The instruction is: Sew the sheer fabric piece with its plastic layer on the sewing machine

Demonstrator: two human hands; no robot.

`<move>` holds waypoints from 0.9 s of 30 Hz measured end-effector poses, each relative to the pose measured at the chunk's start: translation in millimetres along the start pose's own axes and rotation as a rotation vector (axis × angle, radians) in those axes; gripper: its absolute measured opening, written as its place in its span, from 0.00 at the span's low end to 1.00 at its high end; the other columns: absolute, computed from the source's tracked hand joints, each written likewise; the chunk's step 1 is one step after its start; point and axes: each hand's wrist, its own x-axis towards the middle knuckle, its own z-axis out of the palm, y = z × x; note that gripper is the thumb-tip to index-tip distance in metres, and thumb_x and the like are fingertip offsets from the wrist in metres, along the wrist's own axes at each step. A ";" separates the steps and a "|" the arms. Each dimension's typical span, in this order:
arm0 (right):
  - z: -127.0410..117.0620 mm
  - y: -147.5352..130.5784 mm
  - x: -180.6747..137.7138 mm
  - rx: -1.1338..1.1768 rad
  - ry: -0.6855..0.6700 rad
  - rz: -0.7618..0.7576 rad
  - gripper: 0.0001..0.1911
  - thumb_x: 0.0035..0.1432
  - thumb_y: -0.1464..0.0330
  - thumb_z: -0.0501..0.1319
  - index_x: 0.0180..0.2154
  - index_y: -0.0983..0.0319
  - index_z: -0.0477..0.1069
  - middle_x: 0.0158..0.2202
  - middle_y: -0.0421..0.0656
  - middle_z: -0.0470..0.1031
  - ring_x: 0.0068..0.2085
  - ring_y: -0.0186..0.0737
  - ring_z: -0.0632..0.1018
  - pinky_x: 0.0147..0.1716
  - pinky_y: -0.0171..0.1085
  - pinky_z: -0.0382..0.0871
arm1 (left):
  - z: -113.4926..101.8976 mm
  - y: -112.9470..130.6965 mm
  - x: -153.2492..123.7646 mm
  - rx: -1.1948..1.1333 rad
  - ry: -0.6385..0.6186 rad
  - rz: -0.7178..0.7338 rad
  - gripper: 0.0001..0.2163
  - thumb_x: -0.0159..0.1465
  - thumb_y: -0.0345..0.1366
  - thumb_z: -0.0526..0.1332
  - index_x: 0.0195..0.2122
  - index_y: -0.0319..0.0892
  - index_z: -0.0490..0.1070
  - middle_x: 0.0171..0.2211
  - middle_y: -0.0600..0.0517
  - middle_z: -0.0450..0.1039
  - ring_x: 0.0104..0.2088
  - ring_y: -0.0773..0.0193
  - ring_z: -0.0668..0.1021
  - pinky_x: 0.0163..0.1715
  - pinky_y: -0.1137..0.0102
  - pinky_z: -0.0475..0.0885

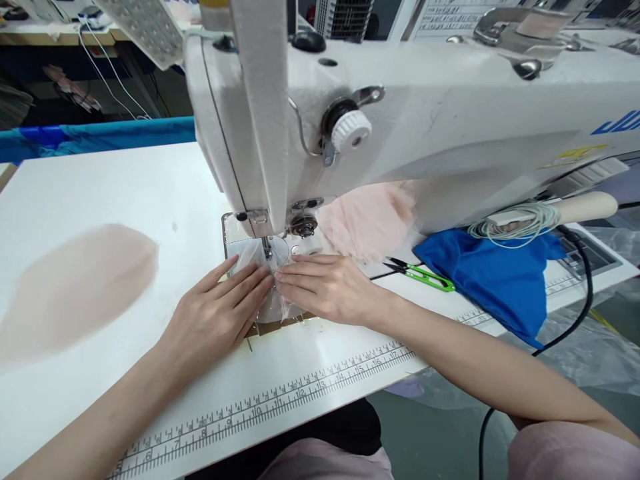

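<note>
A small piece of sheer whitish fabric (274,308) lies under the presser foot (267,248) of a white sewing machine (430,113). My left hand (220,303) rests flat on its left side, fingers stretched toward the needle. From the right, my right hand (327,287) lies on the same fabric with fingers extended and close together. Both sets of fingertips nearly meet just in front of the foot. The fabric's part beneath my fingers is hidden.
Behind my right hand sits a heap of pale pink sheer fabric (370,217). Green-handled thread snips (423,275) lie beside a blue cloth (495,273). A pale pink sheer piece (85,287) is spread on the left. A printed ruler (280,400) runs along the table's front edge.
</note>
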 end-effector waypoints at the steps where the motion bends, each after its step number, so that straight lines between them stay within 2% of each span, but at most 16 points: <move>1: 0.0 -0.5 -0.2 -0.005 0.006 -0.004 0.11 0.65 0.77 0.57 0.36 0.66 0.78 0.40 0.43 0.83 0.43 0.36 0.82 0.47 0.37 0.79 | -0.7 0.4 -0.7 0.002 0.004 0.007 0.16 0.67 0.28 0.57 0.55 0.32 0.70 0.51 0.42 0.76 0.52 0.53 0.78 0.60 0.52 0.69; 5: -0.4 -2.2 -0.6 -0.026 0.028 -0.017 0.10 0.65 0.77 0.58 0.37 0.67 0.79 0.40 0.44 0.83 0.43 0.36 0.82 0.49 0.38 0.78 | -2.1 0.5 -2.3 -0.002 0.012 -0.001 0.15 0.66 0.28 0.58 0.54 0.33 0.71 0.50 0.43 0.77 0.50 0.55 0.79 0.62 0.52 0.66; 12: 3.1 0.1 0.3 -0.063 0.029 -0.008 0.11 0.65 0.77 0.57 0.37 0.66 0.79 0.40 0.43 0.83 0.43 0.36 0.82 0.47 0.37 0.79 | 2.3 -6.5 -0.6 -0.018 -0.002 -0.022 0.16 0.67 0.27 0.56 0.55 0.32 0.70 0.51 0.42 0.76 0.52 0.53 0.78 0.63 0.50 0.63; 19: 4.7 2.2 3.2 -0.096 0.047 -0.009 0.10 0.64 0.77 0.58 0.37 0.68 0.79 0.39 0.43 0.83 0.43 0.37 0.82 0.45 0.35 0.78 | 0.5 -4.1 1.1 -0.023 -0.035 -0.066 0.16 0.69 0.29 0.54 0.57 0.40 0.68 0.53 0.47 0.75 0.54 0.55 0.77 0.63 0.49 0.63; 24: 3.5 0.2 1.7 -0.123 0.047 -0.023 0.11 0.65 0.77 0.57 0.37 0.67 0.78 0.39 0.44 0.83 0.42 0.36 0.82 0.46 0.36 0.77 | -3.5 4.2 -2.4 0.001 -0.011 -0.020 0.16 0.67 0.27 0.56 0.56 0.34 0.68 0.51 0.43 0.77 0.51 0.55 0.79 0.62 0.48 0.65; 27: 5.1 1.4 1.0 -0.116 0.035 -0.015 0.11 0.66 0.77 0.56 0.38 0.67 0.78 0.38 0.44 0.83 0.43 0.36 0.82 0.45 0.35 0.77 | -2.3 2.1 -2.2 0.012 -0.010 -0.015 0.17 0.67 0.27 0.56 0.57 0.34 0.67 0.51 0.43 0.77 0.50 0.55 0.80 0.63 0.47 0.64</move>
